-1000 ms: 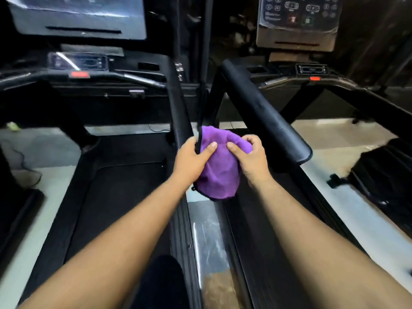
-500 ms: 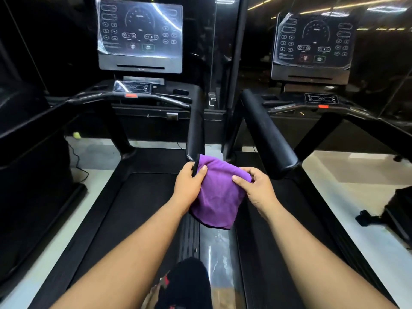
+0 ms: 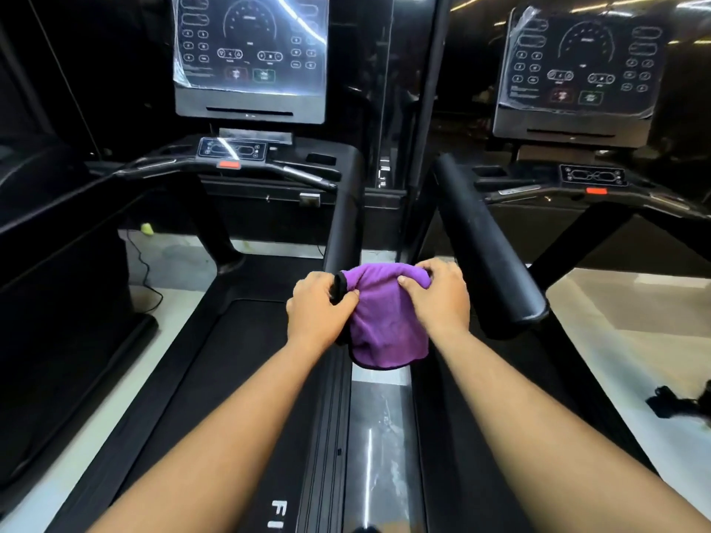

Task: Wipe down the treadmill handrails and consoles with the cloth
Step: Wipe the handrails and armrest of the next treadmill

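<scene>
Black and glossy, two treadmills are standing side by side, the left treadmill point(image 3: 246, 378) stretching its belt up toward a plastic-wrapped left console point(image 3: 250, 59), the right treadmill point(image 3: 511, 436) doing the same below the right console point(image 3: 581, 67). Between them a pale strip of floor point(image 3: 379, 436) is running toward the person. Two padded rails are reaching back from the consoles: the left handrail point(image 3: 346, 228), whose near end is lying under the cloth, and the thicker right handrail point(image 3: 484, 244), which is hanging bare just beside the hands. The purple cloth point(image 3: 388, 325) is draping over the near end of the left handrail, its lower edge hanging loose over the floor strip. The left hand point(image 3: 319, 313) is curling its grip round the rail end and the cloth's left edge; the right hand point(image 3: 438, 298) is pinching the cloth's upper right fold, fingers bent into the fabric. The wipe seems to be only starting, with the consoles and the right handrail looking untouched. What could be going wrong: the cloth is bunched rather than wrapped, so a pull along the rail may be sliding it off the end; on the consoles, the loose plastic film could be snagging and lifting.
</scene>
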Motion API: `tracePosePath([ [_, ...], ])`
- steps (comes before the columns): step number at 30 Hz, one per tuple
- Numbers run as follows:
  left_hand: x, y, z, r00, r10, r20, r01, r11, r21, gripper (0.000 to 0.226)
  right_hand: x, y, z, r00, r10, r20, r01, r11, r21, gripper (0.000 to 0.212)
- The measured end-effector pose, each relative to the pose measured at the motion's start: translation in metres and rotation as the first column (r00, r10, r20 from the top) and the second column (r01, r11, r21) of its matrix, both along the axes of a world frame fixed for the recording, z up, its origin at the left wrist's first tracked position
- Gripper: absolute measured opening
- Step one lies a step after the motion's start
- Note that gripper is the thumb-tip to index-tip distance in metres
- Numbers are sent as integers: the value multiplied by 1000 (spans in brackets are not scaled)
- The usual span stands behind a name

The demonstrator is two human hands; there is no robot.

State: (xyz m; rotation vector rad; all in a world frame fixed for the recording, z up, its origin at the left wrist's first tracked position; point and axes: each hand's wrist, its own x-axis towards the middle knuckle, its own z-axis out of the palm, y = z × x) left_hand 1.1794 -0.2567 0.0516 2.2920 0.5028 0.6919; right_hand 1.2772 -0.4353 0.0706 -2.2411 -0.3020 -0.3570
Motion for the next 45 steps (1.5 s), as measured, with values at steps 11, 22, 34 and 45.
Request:
tracePosePath([
  [11, 82, 54, -53, 989, -86, 123, 139, 830, -541, 55, 57, 126, -89, 820, 532, -213, -477, 839, 261, 74],
  [22, 113, 53, -30, 993, 102, 60, -31, 715, -699, 79, 104, 140, -91, 759, 620, -199, -598, 785, 163, 67],
  [34, 105, 39, -27, 987, -27, -159, 21, 999, -38, 86, 108, 136, -117, 769, 613, -183, -529, 770, 357, 65],
  [45, 109, 44, -25, 988, -50, -143, 36, 995, -97, 111, 77, 130, -95, 756, 596, -270, -555, 803, 217, 71],
])
